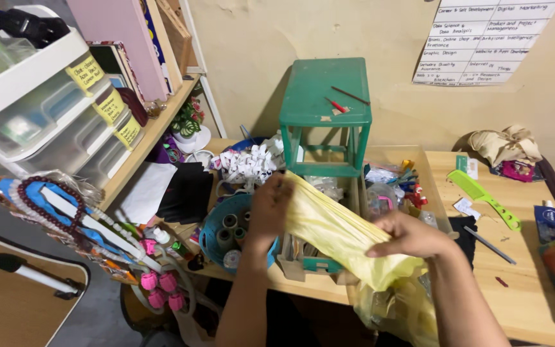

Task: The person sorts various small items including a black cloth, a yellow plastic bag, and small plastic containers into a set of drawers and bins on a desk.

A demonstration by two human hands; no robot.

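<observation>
Both hands on 1 yellow bag (335, 231), stretched between them over the desk edge; left hand (270, 207) clenched on the upper end, near the blue basket (208, 239); right hand (409, 236) clamped over the lower part, fingers folded on the plastic; the pull keeps the film taut in long pleats, probably to gather or smooth it.
Bag's loose end hangs below the right hand, bunched and crinkled, off the desk (528, 283) front.
Basket holds thread spools, upright, packed side by side; sits just left of the left hand.
Green stool (324, 109) stands on the desk behind the bag, 1 red pen on its top.
Green comb (483, 196) lies flat, well right of the hands.
Drawer unit (40, 109) at far left, labelled fronts facing out.
</observation>
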